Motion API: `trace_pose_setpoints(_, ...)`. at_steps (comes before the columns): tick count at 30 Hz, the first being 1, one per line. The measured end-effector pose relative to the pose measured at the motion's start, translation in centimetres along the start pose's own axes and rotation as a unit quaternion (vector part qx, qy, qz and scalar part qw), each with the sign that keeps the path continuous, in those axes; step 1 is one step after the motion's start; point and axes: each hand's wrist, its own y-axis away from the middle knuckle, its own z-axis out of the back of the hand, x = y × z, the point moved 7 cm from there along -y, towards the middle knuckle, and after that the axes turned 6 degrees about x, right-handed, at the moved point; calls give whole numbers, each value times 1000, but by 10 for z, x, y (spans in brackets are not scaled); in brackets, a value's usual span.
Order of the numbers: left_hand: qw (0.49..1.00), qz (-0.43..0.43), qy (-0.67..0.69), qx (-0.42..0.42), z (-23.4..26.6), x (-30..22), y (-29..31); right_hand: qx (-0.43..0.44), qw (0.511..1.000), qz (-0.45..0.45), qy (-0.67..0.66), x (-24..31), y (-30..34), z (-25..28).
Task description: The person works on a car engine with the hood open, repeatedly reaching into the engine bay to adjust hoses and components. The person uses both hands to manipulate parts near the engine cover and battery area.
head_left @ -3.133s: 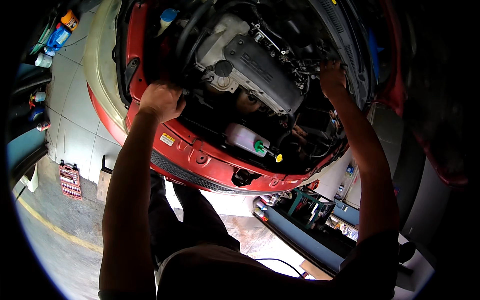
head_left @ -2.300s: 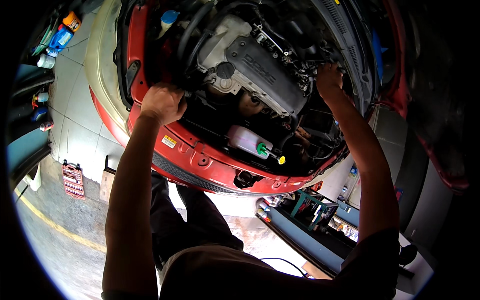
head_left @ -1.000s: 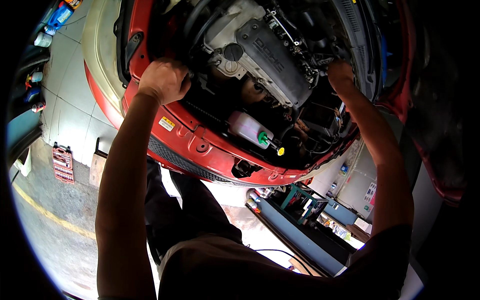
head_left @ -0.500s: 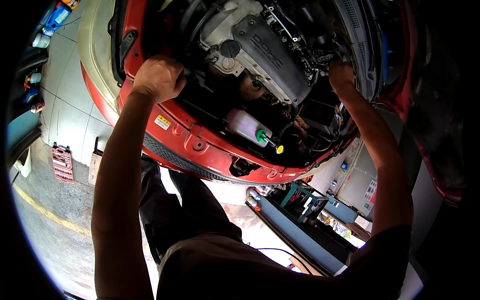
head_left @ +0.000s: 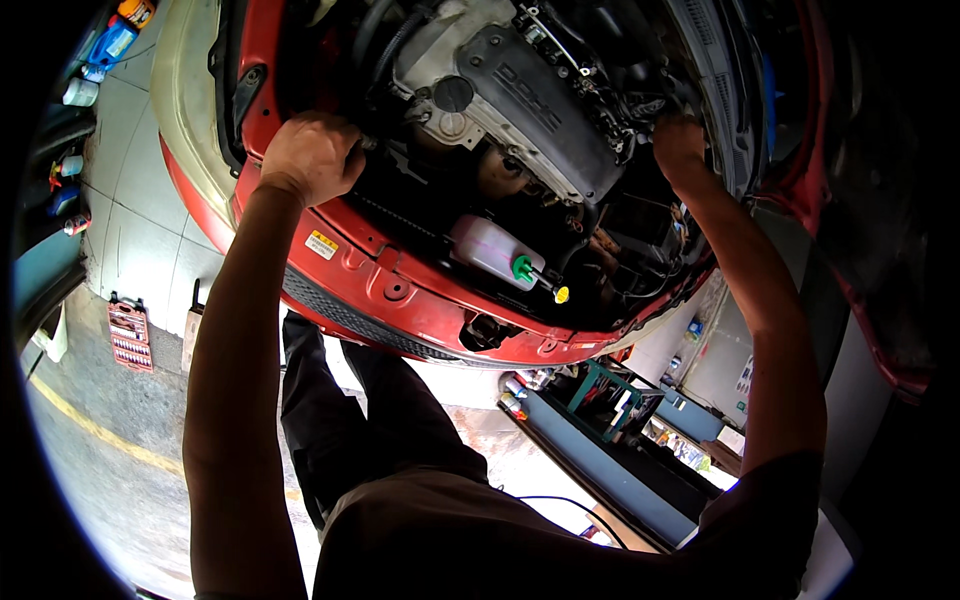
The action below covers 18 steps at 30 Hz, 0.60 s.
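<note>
Before me is the open engine bay of a red car, with a front crossmember (head_left: 352, 262) along its near edge. My left hand (head_left: 313, 157) is closed in a fist over the crossmember, near the left headlight. Its fingertips point into the bay, and what they grip, if anything, is hidden. At the far right of the bay, my right hand (head_left: 680, 148) reaches down beside the dark hoses near the cowl; its fingers are lost in shadow. Between my hands lies the engine with its black cover (head_left: 540, 115) and round oil filler cap (head_left: 453, 95).
A white coolant bottle (head_left: 490, 250) with a green cap and a yellow-capped dipstick (head_left: 561, 294) stand in front of the engine. On the floor to the left lies an open red socket set (head_left: 130, 335). A workbench (head_left: 610, 470) stands at lower right; bottles (head_left: 113, 42) line the upper left.
The view has shifted very slightly. Both hands stay in nearly the same places, and nothing else has visibly moved.
</note>
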Motion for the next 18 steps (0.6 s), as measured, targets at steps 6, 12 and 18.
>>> trace_pose_setpoints(6, 1000, -1, -5, -1, 1, -2, 0, -26, 999, -3, -25, -3, -1, -4)
trace_pose_setpoints(12, 1000, 6, -7, 0, 0, -1, 1, 19, 1000, -12, -12, -3, -2, -11)
trace_pose_setpoints(18, 1000, -2, -4, -10, 3, -2, 0, 54, 998, 7, -14, -3, 1, -5)
